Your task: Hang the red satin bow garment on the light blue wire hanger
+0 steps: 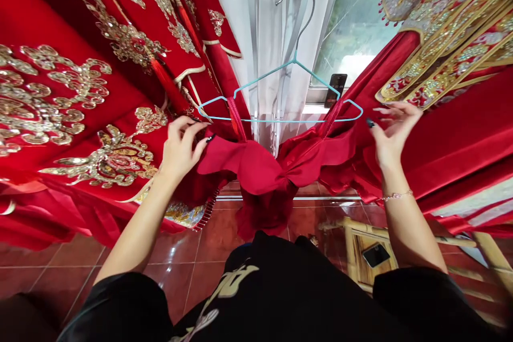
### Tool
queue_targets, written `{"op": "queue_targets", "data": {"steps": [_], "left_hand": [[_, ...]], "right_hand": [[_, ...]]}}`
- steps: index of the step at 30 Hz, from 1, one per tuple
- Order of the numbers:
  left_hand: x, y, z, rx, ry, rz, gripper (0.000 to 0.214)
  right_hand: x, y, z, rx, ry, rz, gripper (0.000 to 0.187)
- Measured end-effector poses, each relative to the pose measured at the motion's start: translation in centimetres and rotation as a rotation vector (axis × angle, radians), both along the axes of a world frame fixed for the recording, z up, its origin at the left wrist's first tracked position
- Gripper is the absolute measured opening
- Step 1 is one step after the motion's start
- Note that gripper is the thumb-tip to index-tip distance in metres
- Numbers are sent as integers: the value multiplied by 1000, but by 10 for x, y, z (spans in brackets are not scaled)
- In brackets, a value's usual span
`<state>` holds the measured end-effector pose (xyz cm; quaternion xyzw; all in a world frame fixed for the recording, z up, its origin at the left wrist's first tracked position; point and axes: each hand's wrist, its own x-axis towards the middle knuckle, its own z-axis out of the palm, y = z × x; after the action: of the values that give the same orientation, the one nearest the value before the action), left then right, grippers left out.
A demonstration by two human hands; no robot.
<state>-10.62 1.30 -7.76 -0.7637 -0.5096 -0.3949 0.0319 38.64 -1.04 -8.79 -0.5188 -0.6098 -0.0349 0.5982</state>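
Note:
A red dress (pixel 260 165) with ruffled off-shoulder sleeves hangs in front of me by its thin straps on a light blue wire hanger (pixel 280 121). The hanger's metal hook points up against white curtains. My left hand (pixel 182 147) is at the dress's left sleeve, fingers curved and thumb apart from them; its thumb tip is close to the sleeve edge, and whether it touches is unclear. To the right of the hanger, my right hand (pixel 395 136) is raised with fingers spread and holds nothing. It is near the red garments on that side.
Red garments with gold sequin embroidery (pixel 116 160) hang on the left. More hang at right, with gold beaded trim (pixel 452 53). A phone (pixel 335 90) leans on the window ledge; another phone (pixel 375 255) lies on a wooden chair (pixel 356 256). The floor has red tiles (pixel 216 232).

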Motion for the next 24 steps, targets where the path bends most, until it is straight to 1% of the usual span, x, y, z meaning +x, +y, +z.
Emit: {"op": "queue_targets", "data": {"steps": [1, 2, 3, 4, 6, 8, 9, 11, 14, 16, 17, 19, 21, 23, 24], "left_hand": [[-4, -1, 0, -56, 42, -83, 40], [-6, 0, 3, -112, 74, -164, 40], [-7, 2, 7, -173, 95, -235, 41], [-7, 4, 14, -243, 109, -295, 40], [-5, 11, 28, -415, 120, -391, 38], [-3, 18, 41, -595, 112, -470, 35], [-2, 22, 48, -667, 106, -499, 35], [-1, 30, 61, -766, 115, -524, 33], [1, 38, 83, -853, 179, -500, 32], [4, 42, 97, -900, 193, -446, 33], [7, 43, 104, -929, 182, -405, 33], [10, 45, 115, -988, 127, -290, 31], [11, 50, 121, -1052, 35, -153, 26], [6, 58, 122, -1097, -68, -73, 22], [2, 63, 122, -1106, -99, -76, 21]], "right_hand": [[4, -2, -3, 7, 53, 12, 47], [7, -2, -4, -23, 79, 51, 37], [11, -3, -4, -92, 66, 111, 31], [14, -2, -4, -186, 16, 178, 29], [19, 5, 1, -382, -154, 308, 33], [23, 16, 7, -513, -344, 387, 43], [25, 23, 11, -560, -435, 402, 48], [29, 37, 20, -636, -618, 382, 53], [38, 55, 31, -692, -860, 327, 52], [44, 61, 34, -671, -965, 326, 42], [46, 63, 35, -658, -995, 347, 36], [50, 63, 37, -659, -994, 406, 24], [54, 60, 41, -674, -948, 431, 18], [57, 56, 48, -637, -930, 384, 14], [59, 54, 53, -600, -947, 352, 12]]}}
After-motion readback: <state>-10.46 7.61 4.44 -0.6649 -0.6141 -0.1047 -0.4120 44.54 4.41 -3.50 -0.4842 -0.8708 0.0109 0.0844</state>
